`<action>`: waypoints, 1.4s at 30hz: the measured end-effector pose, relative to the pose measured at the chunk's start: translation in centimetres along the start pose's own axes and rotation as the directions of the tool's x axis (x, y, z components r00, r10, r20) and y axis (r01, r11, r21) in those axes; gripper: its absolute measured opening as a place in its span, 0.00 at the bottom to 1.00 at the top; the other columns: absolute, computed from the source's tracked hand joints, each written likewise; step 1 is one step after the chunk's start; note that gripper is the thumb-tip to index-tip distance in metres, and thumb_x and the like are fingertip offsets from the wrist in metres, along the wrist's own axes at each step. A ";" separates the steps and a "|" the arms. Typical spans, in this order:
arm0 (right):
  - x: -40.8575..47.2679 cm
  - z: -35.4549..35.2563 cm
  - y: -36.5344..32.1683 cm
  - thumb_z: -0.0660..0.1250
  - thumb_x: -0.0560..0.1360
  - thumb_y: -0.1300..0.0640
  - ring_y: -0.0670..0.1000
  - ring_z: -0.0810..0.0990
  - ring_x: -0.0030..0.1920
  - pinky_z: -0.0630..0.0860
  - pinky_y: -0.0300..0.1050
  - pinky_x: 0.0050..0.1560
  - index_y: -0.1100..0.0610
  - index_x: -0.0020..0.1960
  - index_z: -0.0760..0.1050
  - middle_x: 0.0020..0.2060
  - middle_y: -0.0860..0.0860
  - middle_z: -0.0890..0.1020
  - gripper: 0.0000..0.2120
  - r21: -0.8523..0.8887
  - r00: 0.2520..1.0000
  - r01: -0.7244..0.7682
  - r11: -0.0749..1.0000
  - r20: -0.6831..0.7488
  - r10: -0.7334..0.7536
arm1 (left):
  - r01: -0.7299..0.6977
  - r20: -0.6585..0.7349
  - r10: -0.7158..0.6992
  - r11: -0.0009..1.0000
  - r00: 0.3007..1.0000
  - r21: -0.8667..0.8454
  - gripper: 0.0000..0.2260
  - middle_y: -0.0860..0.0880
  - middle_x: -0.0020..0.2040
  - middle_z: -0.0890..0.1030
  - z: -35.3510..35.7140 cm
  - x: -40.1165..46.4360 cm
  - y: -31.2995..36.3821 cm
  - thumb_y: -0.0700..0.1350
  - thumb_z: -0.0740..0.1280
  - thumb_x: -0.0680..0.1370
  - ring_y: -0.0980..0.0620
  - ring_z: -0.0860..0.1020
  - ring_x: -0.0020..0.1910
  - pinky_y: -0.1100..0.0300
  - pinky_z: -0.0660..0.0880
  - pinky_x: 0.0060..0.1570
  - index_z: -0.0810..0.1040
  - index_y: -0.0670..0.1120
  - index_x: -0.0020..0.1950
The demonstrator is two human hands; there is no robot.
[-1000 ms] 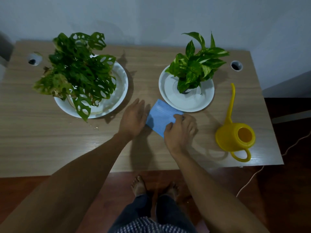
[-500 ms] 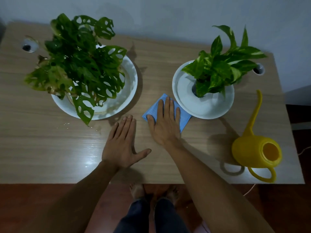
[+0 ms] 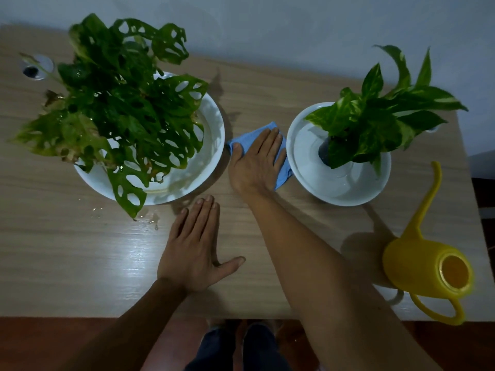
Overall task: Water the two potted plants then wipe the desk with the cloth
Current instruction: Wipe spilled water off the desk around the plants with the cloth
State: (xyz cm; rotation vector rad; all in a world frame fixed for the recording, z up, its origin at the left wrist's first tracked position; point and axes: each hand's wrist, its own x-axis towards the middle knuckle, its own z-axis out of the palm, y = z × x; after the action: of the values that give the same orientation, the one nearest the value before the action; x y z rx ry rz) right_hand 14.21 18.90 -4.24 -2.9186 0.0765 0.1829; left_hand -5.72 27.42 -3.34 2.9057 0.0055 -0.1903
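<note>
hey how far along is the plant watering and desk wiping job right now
Watering looks done: the watering can stands set down at the right. Wiping is in hand: the right hand presses the blue cloth flat between the plates. Left: water drops on the desk.

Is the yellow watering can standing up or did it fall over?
Standing up. The watering can sits on its base on the desk, round opening facing up.

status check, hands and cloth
Right hand flat on blue cloth between the two dishes. Left hand flat on desk. Droplets unwiped.
</note>
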 end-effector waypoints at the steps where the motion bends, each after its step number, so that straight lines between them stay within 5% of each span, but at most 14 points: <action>1: 0.5 -0.1 -0.3 0.44 0.84 0.37 0.57 0.43 0.84 0.40 0.59 0.82 0.65 0.83 0.43 0.83 0.60 0.46 0.39 0.005 1.000 -0.010 1.000 0.006 0.010 | 0.000 0.000 0.000 1.000 1.000 0.003 0.54 0.43 0.85 0.53 0.0 0.0 0.0 0.78 0.58 0.73 0.47 0.50 0.85 0.41 0.56 0.81 0.56 0.39 0.84; 10: 5.6 -0.6 -1.8 0.43 0.84 0.38 0.56 0.39 0.84 0.38 0.60 0.81 0.64 0.83 0.41 0.84 0.59 0.43 0.38 0.011 0.998 -0.007 1.000 0.055 0.006 | 0.010 -0.027 -0.010 1.000 1.000 -0.007 0.53 0.43 0.85 0.54 0.2 0.0 0.1 0.78 0.59 0.73 0.46 0.52 0.85 0.41 0.56 0.81 0.57 0.39 0.83; 18: -0.3 -0.3 2.6 0.43 0.86 0.45 0.55 0.47 0.84 0.47 0.59 0.83 0.58 0.84 0.49 0.84 0.55 0.52 0.31 -0.083 0.881 0.473 0.877 0.078 -0.467 | 0.014 0.014 -0.014 1.000 1.000 -0.017 0.53 0.43 0.85 0.54 -0.7 0.0 0.2 0.78 0.58 0.73 0.47 0.50 0.85 0.42 0.55 0.81 0.56 0.40 0.84; 22: -2.0 -0.1 3.4 0.44 0.86 0.43 0.58 0.45 0.84 0.43 0.56 0.83 0.49 0.84 0.50 0.84 0.58 0.49 0.29 -0.034 0.938 0.347 0.937 0.035 -0.346 | 0.020 0.023 -0.019 0.999 1.000 -0.027 0.53 0.44 0.85 0.53 -0.9 0.0 0.2 0.78 0.58 0.73 0.48 0.49 0.85 0.42 0.54 0.82 0.56 0.40 0.84; 32: 7.6 -0.9 -2.4 0.46 0.86 0.44 0.61 0.42 0.84 0.41 0.61 0.82 0.56 0.85 0.47 0.84 0.59 0.46 0.31 0.033 1.000 -0.016 0.999 -0.021 0.016 | 0.012 -0.027 -0.012 1.000 1.000 0.004 0.53 0.43 0.85 0.54 0.1 0.1 0.0 0.78 0.59 0.73 0.47 0.51 0.85 0.42 0.55 0.81 0.57 0.39 0.83; 38: 11.1 -1.2 -2.4 0.44 0.86 0.45 0.58 0.42 0.84 0.41 0.59 0.82 0.53 0.85 0.45 0.84 0.54 0.46 0.30 -0.012 0.995 0.097 0.995 0.035 -0.096 | 0.007 -0.058 -0.008 1.000 0.998 -0.003 0.53 0.42 0.85 0.57 0.3 0.0 -0.3 0.78 0.61 0.72 0.46 0.54 0.85 0.41 0.58 0.80 0.59 0.39 0.83; 42: 12.6 -1.8 -2.2 0.44 0.86 0.45 0.57 0.46 0.84 0.43 0.58 0.82 0.52 0.85 0.49 0.84 0.50 0.50 0.28 -0.030 0.931 0.359 0.933 0.086 -0.355 | 0.010 -0.055 -0.010 1.000 0.998 0.003 0.53 0.43 0.85 0.57 0.3 0.0 -0.3 0.78 0.61 0.72 0.46 0.55 0.84 0.41 0.58 0.80 0.59 0.40 0.83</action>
State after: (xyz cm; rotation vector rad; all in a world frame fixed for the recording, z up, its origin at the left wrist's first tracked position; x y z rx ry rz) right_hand 27.08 20.15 -3.68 -2.9007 -0.4756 0.2413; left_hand -5.76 27.65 -3.75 2.9141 0.0290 -0.1114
